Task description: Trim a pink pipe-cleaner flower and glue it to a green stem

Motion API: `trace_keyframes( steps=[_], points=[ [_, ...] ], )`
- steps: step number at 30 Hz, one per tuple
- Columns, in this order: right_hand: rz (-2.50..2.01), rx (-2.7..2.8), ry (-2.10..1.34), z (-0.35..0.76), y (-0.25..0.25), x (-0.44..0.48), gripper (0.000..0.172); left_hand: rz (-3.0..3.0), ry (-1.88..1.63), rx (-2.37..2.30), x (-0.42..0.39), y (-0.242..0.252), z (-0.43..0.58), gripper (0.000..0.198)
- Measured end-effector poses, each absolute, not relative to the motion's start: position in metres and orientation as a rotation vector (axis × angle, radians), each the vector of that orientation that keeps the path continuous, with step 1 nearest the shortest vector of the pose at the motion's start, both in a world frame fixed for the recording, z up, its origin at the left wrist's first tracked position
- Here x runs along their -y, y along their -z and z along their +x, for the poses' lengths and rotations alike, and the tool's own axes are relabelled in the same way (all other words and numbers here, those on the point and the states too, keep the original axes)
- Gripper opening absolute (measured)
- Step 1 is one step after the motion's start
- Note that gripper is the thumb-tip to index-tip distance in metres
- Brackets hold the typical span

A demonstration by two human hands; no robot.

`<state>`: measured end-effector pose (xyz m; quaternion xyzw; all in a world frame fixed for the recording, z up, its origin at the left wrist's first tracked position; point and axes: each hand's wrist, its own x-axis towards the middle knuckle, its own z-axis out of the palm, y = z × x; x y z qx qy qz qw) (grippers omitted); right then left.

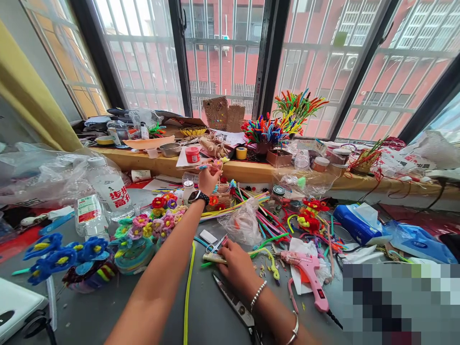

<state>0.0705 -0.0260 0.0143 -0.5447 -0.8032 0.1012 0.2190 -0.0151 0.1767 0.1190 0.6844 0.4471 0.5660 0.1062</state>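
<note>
My left hand (210,179) reaches out to the windowsill's front edge, its fingers pinched on a small fuzzy pipe-cleaner flower (217,163) with pink, blue and yellow parts. Nearer to me, my right hand (237,265) lies low over the grey table. Its fingers are closed round a cream-coloured bar (214,258), whose far end is hidden under the hand. Small scissors (215,246) lie against its fingertips. Large dark-handled shears (234,301) rest just below that hand, and a twisted yellow pipe cleaner (270,261) lies to its right.
A pink glue gun (305,268) lies at right on white paper. Blue pipe-cleaner flowers (68,254) and a pot of pastel flowers (134,254) stand at left near plastic bottles (109,191). Loose pipe cleaners (268,218), a plastic bag (242,223) and a tissue pack (357,224) lie behind.
</note>
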Motion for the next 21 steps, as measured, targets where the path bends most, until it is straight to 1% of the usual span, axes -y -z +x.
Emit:
trace_keyframes(
  steps=[6,13,21],
  points=[
    [-1.502,2.22,-0.29,0.071,-0.015,0.027,0.017,1.988,-1.668,-1.35,-0.179,-0.123,-0.014,0.02],
    [-1.504,2.224,-0.279,0.071,-0.015,0.027,0.016,1.95,-1.643,-1.364,-0.185,-0.115,-0.015,0.018],
    [-1.508,2.221,-0.285,0.07,-0.016,0.026,0.015,1.881,-1.699,-1.312,-0.186,-0.14,-0.016,0.022]
  ],
)
